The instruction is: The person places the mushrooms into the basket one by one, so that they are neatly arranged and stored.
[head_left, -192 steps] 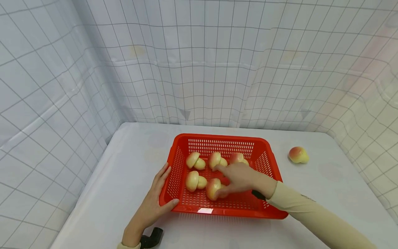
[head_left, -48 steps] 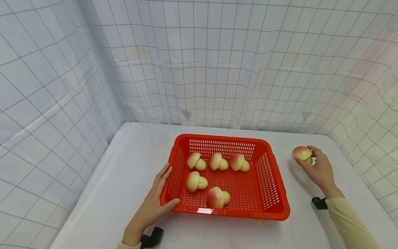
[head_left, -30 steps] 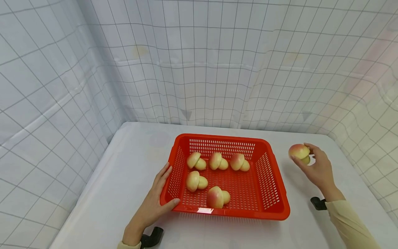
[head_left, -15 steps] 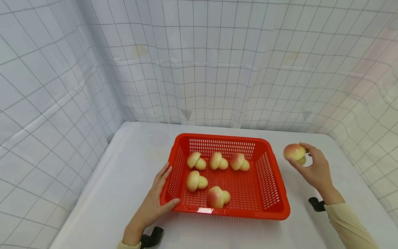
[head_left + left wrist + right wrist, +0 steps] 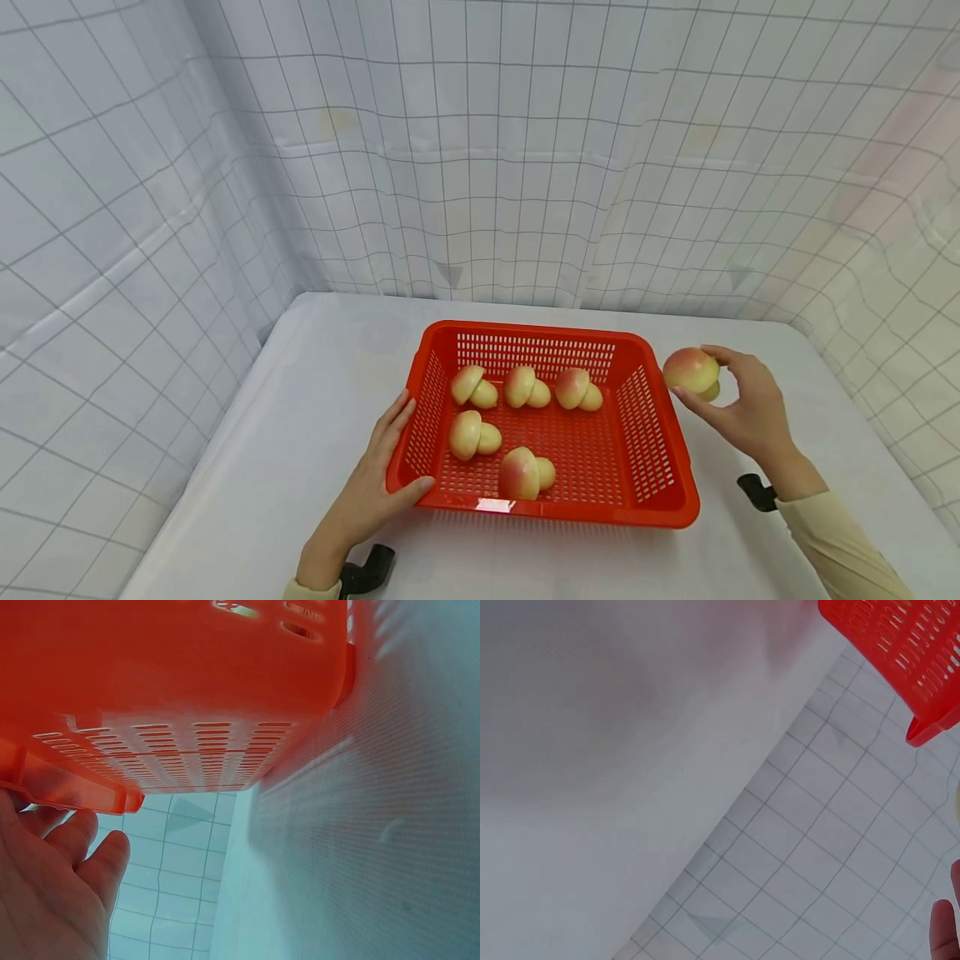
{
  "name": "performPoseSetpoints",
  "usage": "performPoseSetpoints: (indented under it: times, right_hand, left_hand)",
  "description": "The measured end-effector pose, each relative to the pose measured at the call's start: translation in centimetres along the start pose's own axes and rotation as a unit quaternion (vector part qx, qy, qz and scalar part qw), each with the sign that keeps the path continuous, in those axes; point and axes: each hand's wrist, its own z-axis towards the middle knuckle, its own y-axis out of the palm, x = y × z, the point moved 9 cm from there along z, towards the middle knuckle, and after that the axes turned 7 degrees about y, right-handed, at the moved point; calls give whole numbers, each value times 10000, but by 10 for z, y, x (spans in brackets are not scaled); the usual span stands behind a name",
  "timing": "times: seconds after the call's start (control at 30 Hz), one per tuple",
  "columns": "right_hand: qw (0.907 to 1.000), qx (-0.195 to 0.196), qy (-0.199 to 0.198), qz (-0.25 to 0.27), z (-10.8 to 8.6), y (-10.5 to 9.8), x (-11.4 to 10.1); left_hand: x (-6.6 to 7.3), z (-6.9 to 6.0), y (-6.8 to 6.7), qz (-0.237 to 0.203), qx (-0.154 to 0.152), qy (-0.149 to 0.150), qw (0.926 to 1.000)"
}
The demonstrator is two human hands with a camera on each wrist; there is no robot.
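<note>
With thumb and fingers, my right hand (image 5: 750,408) pinches a mushroom (image 5: 690,371) with a pink-blushed cap and pale yellow stem. It is held up beside the right rim of the red plastic basket (image 5: 570,512). Only a sliver of that mushroom and some fingertips (image 5: 943,926) show in the right wrist view. Several similar mushrooms lie inside the basket: three in a back row, then a mushroom (image 5: 467,435) at front left and a mushroom (image 5: 521,475) against the front wall. My left hand (image 5: 367,492) rests at the basket's front left corner, fingers extended along the rim, thumb over the front edge.
The basket stands on a white-covered table (image 5: 300,400). White grid-patterned curtains (image 5: 525,167) hang behind the table and along both sides. A black wrist mount (image 5: 367,571) is strapped at the left wrist, another wrist mount (image 5: 757,492) at the right.
Earlier my right hand was in the basket at the front mushroom, which now lies nearer the front wall. It has since picked up the mushroom from the table's right and carried it left.
</note>
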Motion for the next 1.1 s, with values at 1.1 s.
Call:
performPoseSetpoints:
  times: [1.1]
  right_hand:
    - [9911, -585, -900, 788, 10, 9, -71]
  left_hand:
    - [-33, -4, 7, -37, -37, -12, 10000]
